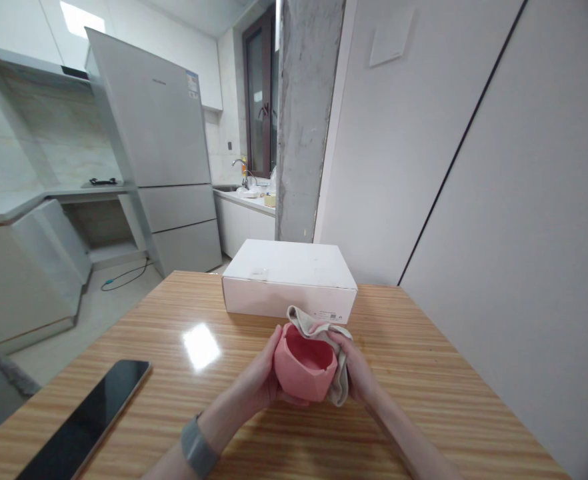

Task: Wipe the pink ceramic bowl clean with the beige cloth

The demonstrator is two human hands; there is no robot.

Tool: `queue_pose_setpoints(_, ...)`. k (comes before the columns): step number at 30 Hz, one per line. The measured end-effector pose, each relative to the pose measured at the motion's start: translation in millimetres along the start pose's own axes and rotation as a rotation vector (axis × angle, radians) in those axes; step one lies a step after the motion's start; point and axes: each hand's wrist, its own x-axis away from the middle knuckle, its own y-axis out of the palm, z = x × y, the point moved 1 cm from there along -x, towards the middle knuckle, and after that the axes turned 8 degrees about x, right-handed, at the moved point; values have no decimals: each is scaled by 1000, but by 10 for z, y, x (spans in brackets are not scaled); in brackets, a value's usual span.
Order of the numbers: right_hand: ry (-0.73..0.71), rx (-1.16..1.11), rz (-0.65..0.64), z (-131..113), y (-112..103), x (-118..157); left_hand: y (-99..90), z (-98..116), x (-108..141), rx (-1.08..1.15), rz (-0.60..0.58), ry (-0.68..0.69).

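Note:
A pink faceted ashtray [304, 380], with notches in its rim, is tilted so that its hollow inside shows. My left hand [265, 377] grips it from the left and below, thumb up along the side; the fingers underneath are mostly hidden. My right hand [351, 360] is closed on a beige cloth [341, 387]. That cloth lies against the ashtray's right side and far rim, and part of it hangs down on the right. A grey band circles my left wrist.
Behind the hands, a white box [289, 293] stands on the wood-grain table [434, 393]. A black phone [87, 420] lies at the table's left side. Beyond are a fridge [161, 127], a concrete pillar [307, 120] and a white wall on the right.

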Motion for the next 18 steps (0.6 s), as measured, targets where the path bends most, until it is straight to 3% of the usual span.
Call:
queue_pose_setpoints(4,38,-57,43,155,66,-41,6,-35,-41,15,54,109)
queue_pose_setpoints(7,-25,-54,142,221,143,1,67,-66,-53,91,20,284)
queue_pose_setpoints(9,-97,-7,211,231,172,37,99,-78,-61,114,-3,330)
queue_pose_setpoints(12,-194,124,220,235,142,51,77,-54,-68,61,42,300)
queue_pose_setpoints(18,-234,254,127,265,-37,-22,-41,41,4,-120,136,124)
